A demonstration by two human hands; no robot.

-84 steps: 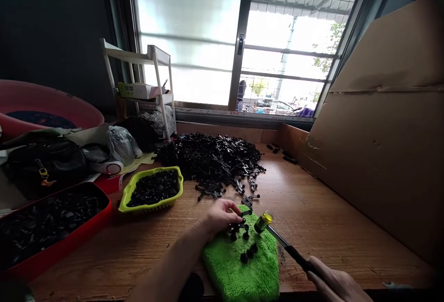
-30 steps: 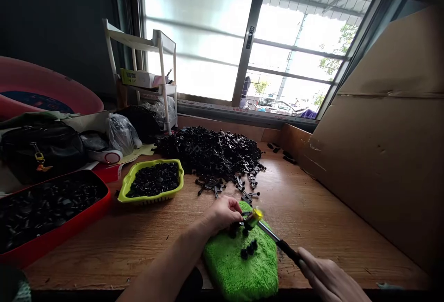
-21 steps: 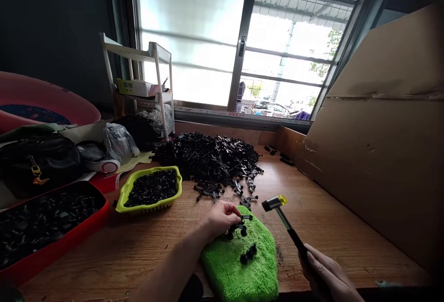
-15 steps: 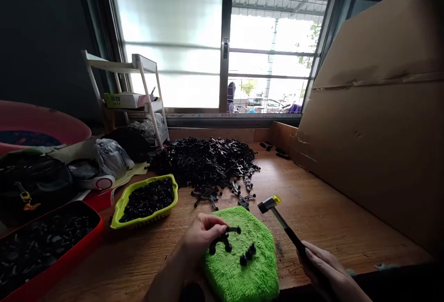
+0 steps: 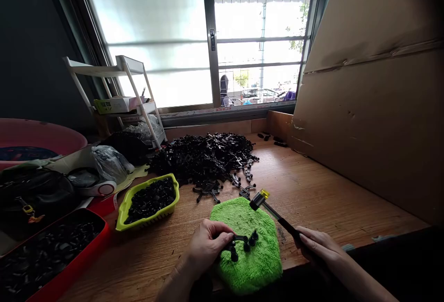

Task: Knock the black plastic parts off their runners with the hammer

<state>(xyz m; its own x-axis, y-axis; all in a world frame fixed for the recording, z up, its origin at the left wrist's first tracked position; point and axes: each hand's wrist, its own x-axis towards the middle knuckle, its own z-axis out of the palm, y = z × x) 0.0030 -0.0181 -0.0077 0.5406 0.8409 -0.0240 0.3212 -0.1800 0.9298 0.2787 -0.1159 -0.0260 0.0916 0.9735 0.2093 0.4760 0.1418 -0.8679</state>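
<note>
My left hand pinches a black branched plastic part between thumb and fingers, over a bright green towel pad. On the pad, right by that part, stand small black knobs; where they meet the part is hard to make out. My right hand is wrapped around the dark handle of a mallet. The mallet's head, black at one end and yellow at the other, is raised above the pad's upper right edge, apart from the held part.
A large heap of black parts lies at the back of the wooden table. A yellow-green basket and a red bin hold small black pieces at left. A cardboard sheet leans at right; a white shelf stands back left.
My left hand has brought the black part slightly right and down to the knobs on the pad. The mallet head has shifted left, closer over the pad. The camera view has tilted somewhat.
</note>
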